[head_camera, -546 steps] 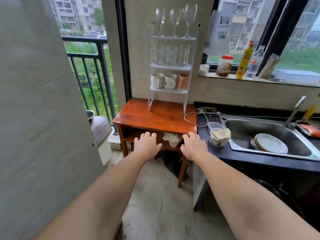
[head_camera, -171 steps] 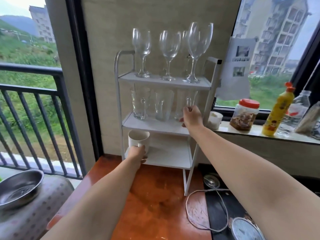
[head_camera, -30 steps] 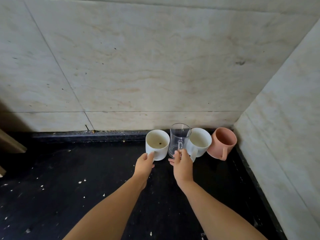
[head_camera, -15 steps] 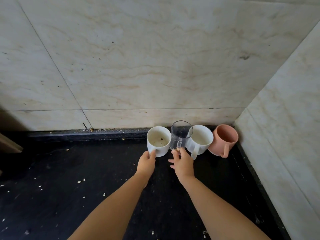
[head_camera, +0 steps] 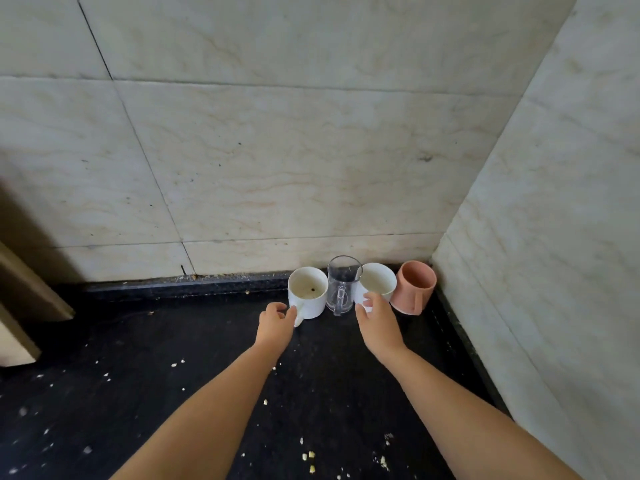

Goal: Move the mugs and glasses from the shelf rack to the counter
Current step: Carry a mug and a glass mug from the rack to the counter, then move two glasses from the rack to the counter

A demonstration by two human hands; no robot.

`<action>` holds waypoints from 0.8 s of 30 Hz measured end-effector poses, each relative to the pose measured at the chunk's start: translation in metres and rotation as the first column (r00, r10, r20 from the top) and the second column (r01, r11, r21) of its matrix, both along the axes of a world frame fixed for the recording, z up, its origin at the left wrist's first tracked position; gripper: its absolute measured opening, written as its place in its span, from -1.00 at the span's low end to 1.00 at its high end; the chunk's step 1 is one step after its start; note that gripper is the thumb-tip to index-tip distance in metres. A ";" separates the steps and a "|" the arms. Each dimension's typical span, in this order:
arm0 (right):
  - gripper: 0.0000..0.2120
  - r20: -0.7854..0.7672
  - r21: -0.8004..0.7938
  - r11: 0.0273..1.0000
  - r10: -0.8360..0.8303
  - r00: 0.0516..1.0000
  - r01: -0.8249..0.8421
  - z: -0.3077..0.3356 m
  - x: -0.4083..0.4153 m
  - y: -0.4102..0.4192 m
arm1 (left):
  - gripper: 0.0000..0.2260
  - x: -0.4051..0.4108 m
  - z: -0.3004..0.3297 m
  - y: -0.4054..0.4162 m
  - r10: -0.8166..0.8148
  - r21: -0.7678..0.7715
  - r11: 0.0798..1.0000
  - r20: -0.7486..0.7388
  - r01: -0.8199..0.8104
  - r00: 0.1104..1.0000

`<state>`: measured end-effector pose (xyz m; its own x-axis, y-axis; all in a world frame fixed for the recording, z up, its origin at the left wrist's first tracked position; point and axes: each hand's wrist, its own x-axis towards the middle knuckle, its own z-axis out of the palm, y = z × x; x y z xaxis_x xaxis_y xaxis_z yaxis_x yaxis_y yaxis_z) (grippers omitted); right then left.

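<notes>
Four vessels stand in a row on the black counter, in the corner against the tiled wall: a white mug, a clear glass mug, a second white mug and a pink mug. My left hand is just in front of the first white mug, fingers loosely curled, thumb touching its handle without gripping it. My right hand hovers in front of the second white mug, fingers apart and empty, hiding that mug's lower front. The shelf rack is out of view.
Marble-tiled walls close the counter at the back and on the right. Crumbs are scattered over the counter top. A beige wooden edge juts in at the left. Open counter lies left of the mugs.
My right hand has let go of the glass mug's handle and shifted right, in front of the second white mug. My left hand has loosened from the first white mug and drawn back slightly.
</notes>
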<state>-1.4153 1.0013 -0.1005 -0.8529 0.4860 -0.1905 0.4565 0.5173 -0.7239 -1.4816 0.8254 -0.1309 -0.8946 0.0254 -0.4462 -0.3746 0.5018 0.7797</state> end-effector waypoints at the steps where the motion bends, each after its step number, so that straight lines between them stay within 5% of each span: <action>1: -0.68 -0.011 0.030 0.998 0.046 0.999 -0.046 0.007 0.003 -0.002 | -0.61 0.007 0.005 0.002 -0.004 0.002 1.000 -0.017 0.004 1.000; 8: -0.73 -0.006 0.230 0.881 0.426 0.905 -0.413 0.030 0.007 -0.029 | -0.62 0.053 0.037 -0.010 -0.018 -0.150 0.989 -0.147 -0.004 0.989; 16: -0.64 0.110 0.539 0.505 0.751 0.651 -0.674 0.049 0.029 -0.103 | -0.65 0.137 0.062 -0.082 -0.026 -0.605 0.776 -0.312 -0.178 0.950; 20: -0.61 0.208 0.653 0.217 0.870 0.447 -0.725 0.050 0.057 -0.153 | -0.63 0.190 0.072 -0.129 0.076 -0.657 0.700 -0.322 -0.281 0.944; 24: -0.61 0.269 0.662 0.058 0.912 0.310 -0.747 0.045 0.094 -0.206 | -0.64 0.256 0.072 -0.172 0.184 -0.683 0.639 -0.310 -0.353 0.933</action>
<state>-1.3214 0.7950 -0.0551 -0.7391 -0.6723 -0.0405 -0.6711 0.7402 -0.0407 -1.2260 0.6539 -0.0592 -0.8757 -0.4816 -0.0352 -0.4702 0.8338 0.2892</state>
